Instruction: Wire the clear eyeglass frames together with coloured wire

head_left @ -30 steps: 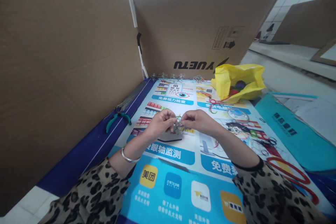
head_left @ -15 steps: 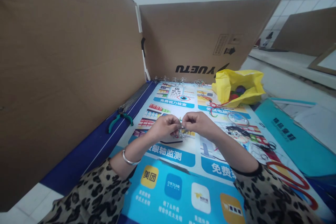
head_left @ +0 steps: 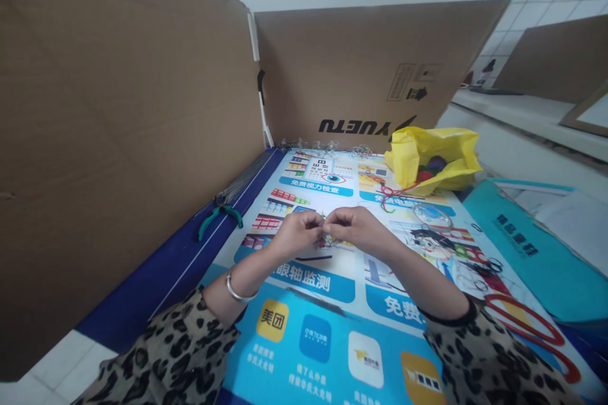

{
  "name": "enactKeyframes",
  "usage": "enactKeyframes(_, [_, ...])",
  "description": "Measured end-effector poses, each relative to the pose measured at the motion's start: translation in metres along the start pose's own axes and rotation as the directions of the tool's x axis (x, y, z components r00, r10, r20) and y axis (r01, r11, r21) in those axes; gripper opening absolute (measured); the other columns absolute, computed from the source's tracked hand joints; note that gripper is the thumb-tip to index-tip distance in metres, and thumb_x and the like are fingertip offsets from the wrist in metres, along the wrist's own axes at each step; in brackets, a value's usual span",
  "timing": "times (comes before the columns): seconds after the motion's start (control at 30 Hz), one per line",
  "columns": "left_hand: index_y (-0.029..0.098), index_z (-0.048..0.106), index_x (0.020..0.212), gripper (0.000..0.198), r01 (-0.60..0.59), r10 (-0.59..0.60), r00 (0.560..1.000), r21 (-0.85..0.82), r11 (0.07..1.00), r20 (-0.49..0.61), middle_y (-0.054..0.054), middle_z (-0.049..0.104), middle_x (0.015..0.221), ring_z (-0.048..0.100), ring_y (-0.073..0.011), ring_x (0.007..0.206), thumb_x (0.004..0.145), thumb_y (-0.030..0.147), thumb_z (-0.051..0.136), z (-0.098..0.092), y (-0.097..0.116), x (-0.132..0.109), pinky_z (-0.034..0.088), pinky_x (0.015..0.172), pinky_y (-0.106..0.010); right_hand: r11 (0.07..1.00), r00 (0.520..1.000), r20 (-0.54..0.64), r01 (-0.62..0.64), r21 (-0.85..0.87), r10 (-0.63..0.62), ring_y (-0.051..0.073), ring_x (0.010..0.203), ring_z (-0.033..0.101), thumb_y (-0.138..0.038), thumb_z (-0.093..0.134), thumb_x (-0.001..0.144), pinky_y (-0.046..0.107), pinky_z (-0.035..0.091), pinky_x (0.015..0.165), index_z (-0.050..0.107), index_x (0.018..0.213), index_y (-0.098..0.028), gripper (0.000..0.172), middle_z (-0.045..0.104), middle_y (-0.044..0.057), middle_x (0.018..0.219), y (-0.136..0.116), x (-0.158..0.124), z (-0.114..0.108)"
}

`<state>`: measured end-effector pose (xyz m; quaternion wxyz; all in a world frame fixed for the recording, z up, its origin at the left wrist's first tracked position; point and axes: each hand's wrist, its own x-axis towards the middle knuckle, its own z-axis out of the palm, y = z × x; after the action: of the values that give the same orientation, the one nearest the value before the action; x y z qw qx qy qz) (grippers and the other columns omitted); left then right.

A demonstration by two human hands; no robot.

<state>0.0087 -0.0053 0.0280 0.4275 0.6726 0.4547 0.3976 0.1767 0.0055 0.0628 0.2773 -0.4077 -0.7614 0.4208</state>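
Note:
My left hand and my right hand meet above the printed mat, their thumbs and forefingers pinched together. Between and just below the fingertips hangs a small tangle of thin, silvery wire, partly hidden by the fingers. Its exact shape is too fine to make out. Left of my left hand lie teal-handled pliers, their jaws against a bundle of thin straight wires. Beyond my right hand are a clear round coil and a curled red strand.
A yellow bag holding red and purple balls stands at the back right. Small wire pieces line the back cardboard panel. Scissors, a red coil and a teal packet lie at the right. Cardboard walls the left.
My fingertips have come closer together, the right hand shifting slightly left and over the wire. The whole view has shifted a little; the other things stay in place.

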Motion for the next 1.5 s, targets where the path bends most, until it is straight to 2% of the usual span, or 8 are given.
enactKeyframes(0.2, [0.016,0.047,0.074,0.011,0.046,-0.016,0.992,-0.253,0.966,0.122,0.000,0.062,0.057,0.059,-0.0119,0.055,0.077,0.024,0.054,-0.001,0.002,0.001,0.045,0.058,-0.024,0.989,0.995,-0.089,0.031,-0.143,-0.044,0.015,0.070,0.060,-0.023,0.054,0.075,0.024,0.045,0.064,0.068,0.076,-0.017,0.015,0.067,0.002,0.075,0.001,0.000,-0.013])
enactKeyframes(0.4, [0.016,0.045,0.075,0.014,0.020,0.016,0.992,-0.281,0.960,0.127,0.001,0.060,0.057,0.058,-0.0102,0.054,0.079,0.025,0.054,-0.002,0.002,0.001,0.045,0.057,-0.023,0.895,0.971,-0.040,0.201,-0.399,-0.235,0.014,0.072,0.059,-0.018,0.053,0.076,0.023,0.042,0.064,0.069,0.086,-0.020,0.019,0.068,0.002,0.080,0.008,0.002,-0.012])
enactKeyframes(0.53, [0.016,0.045,0.075,0.012,0.013,0.030,0.988,-0.280,0.960,0.150,0.002,0.060,0.058,0.058,-0.0090,0.055,0.079,0.024,0.054,-0.002,0.003,0.001,0.044,0.057,-0.021,0.860,0.961,-0.047,0.221,-0.460,-0.272,0.012,0.067,0.057,-0.014,0.052,0.074,0.022,0.040,0.061,0.067,0.075,-0.020,0.016,0.065,0.001,0.073,0.008,0.002,-0.006])
enactKeyframes(0.93, [0.014,0.050,0.067,0.019,0.114,-0.122,0.993,-0.402,0.909,0.006,0.002,0.056,0.051,0.049,-0.0071,0.046,0.065,0.024,0.066,-0.004,0.007,0.001,0.038,0.048,-0.019,0.813,0.948,-0.059,0.237,-0.532,-0.314,0.010,0.060,0.051,-0.012,0.052,0.070,0.021,0.037,0.056,0.060,0.068,-0.018,0.009,0.059,0.001,0.071,0.007,0.001,0.003])
enactKeyframes(1.03, [0.015,0.050,0.066,0.015,0.072,-0.087,0.996,-0.316,0.946,-0.035,0.002,0.057,0.057,0.051,-0.0084,0.052,0.065,0.021,0.064,-0.006,0.007,0.002,0.039,0.052,-0.021,0.824,0.949,-0.028,0.259,-0.504,-0.315,0.011,0.060,0.052,-0.013,0.053,0.070,0.021,0.037,0.057,0.060,0.068,-0.018,0.009,0.059,0.001,0.069,0.010,0.001,0.003])
enactKeyframes(1.13, [0.016,0.053,0.066,0.006,-0.079,0.075,0.993,-0.046,0.996,-0.087,0.000,0.060,0.067,0.054,-0.0106,0.065,0.068,0.017,0.059,-0.009,0.008,0.001,0.041,0.064,-0.023,0.862,0.930,-0.090,0.289,-0.417,-0.356,0.011,0.063,0.053,-0.015,0.054,0.073,0.022,0.039,0.057,0.061,0.069,-0.019,0.009,0.060,0.001,0.070,0.011,0.003,0.001])
enactKeyframes(1.23, [0.017,0.055,0.068,0.005,-0.215,0.228,0.970,0.147,0.966,-0.082,0.001,0.059,0.070,0.054,-0.0113,0.069,0.072,0.014,0.053,-0.011,0.007,0.000,0.040,0.068,-0.023,0.900,0.918,-0.181,0.282,-0.331,-0.354,0.012,0.068,0.056,-0.017,0.053,0.076,0.022,0.041,0.059,0.062,0.073,-0.019,0.010,0.063,0.003,0.079,0.011,0.004,0.001])
enactKeyframes(1.5, [0.019,0.053,0.072,0.014,-0.406,0.460,0.882,0.337,0.850,-0.099,-0.003,0.061,0.079,0.056,-0.0137,0.078,0.076,0.008,0.045,-0.006,0.001,-0.002,0.042,0.072,-0.026,0.989,0.988,-0.128,0.075,-0.129,-0.091,0.014,0.069,0.059,-0.022,0.051,0.076,0.025,0.045,0.063,0.067,0.089,-0.018,0.021,0.068,0.002,0.082,0.011,0.004,0.003])
